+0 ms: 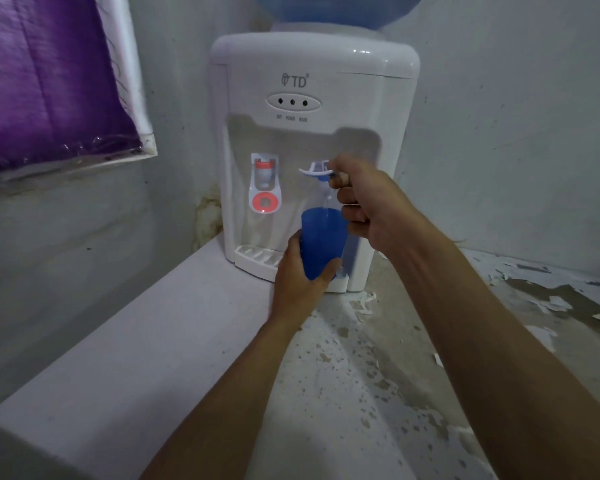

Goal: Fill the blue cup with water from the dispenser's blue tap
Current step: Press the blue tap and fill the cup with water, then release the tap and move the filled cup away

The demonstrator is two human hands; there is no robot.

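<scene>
A white water dispenser [312, 74] stands on a counter against the wall, with a blue bottle [336, 8] on top. Its blue tap [317, 172] is on the right of the recess, its red tap [265, 174] on the left. My right hand [364, 199] grips the blue tap's white lever, which is lifted. A thin stream of water [327, 202] runs down into the blue cup [323, 242]. My left hand [300, 277] holds that cup upright from below, directly under the blue tap and above the drip tray [257, 256].
The counter [174, 334] is pale at the left and stained with peeling paint [548, 299] at the right. A purple curtain [49, 74] hangs in a window at the upper left. Walls close in behind and beside the dispenser.
</scene>
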